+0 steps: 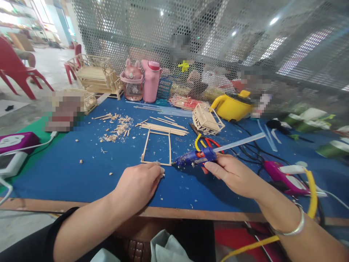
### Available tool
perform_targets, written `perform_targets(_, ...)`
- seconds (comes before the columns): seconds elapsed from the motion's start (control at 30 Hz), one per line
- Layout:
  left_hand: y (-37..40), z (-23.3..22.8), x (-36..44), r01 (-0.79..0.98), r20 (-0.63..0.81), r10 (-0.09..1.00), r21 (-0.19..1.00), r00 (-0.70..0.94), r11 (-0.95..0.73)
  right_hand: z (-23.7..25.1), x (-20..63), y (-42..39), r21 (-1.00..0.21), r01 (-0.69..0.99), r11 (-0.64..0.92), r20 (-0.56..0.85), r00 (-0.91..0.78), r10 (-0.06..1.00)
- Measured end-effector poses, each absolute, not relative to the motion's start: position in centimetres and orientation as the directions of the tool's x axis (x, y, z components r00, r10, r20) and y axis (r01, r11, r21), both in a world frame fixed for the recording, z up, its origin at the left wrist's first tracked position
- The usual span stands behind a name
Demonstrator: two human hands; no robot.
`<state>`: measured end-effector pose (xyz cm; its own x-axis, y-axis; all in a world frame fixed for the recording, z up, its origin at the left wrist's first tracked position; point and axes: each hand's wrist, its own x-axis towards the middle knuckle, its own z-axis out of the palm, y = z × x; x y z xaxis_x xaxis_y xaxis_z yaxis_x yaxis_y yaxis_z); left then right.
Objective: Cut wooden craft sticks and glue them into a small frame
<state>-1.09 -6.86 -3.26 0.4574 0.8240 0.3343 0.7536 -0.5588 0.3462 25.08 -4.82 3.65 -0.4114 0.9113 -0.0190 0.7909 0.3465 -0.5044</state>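
Observation:
My right hand (231, 173) is wrapped round a blue hot glue gun (197, 157), with a long clear glue stick (240, 142) poking out of its back. The gun's nozzle meets the lower right corner of a square frame of thin wooden sticks (170, 149) lying on the table. At the frame's near edge, my left hand (137, 185) is closed, knuckles up, its fingertips against the bottom stick. A tiny pale bit shows by those fingertips; what they pinch is mostly hidden. Loose wooden sticks (166, 128) lie just behind the frame.
Wood scraps (121, 127) litter the blue tabletop (89, 178). Pliers (200, 140) and a small stick model (207, 120) lie beyond the gun. Farther back stand a pink bottle (151, 82), a yellow pot (233, 106) and a larger stick model (95, 76). Black cables (249, 156) run at right.

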Motion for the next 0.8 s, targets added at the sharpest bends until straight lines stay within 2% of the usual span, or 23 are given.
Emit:
perform_targets(0.37,-6.87,-3.17,-1.1,0.763,0.332,0.827,0.334,0.454,-0.553,3.72,25.0,-4.89,-0.43,0.805,0.409,0.031,-0.44,0.898)
perform_targets(0.67,-6.93,-3.15,-1.11,0.766,0.339,0.824,0.324,0.454,-0.555,3.77,24.99,-4.95,-0.433,0.805,0.406,0.031,-0.436,0.899)
perform_targets(0.8,-6.92,-3.13,-1.1,0.767,0.341,0.823,0.32,0.455,-0.556,3.64,25.41,-4.9,-0.489,0.784,0.382,0.04,-0.417,0.908)
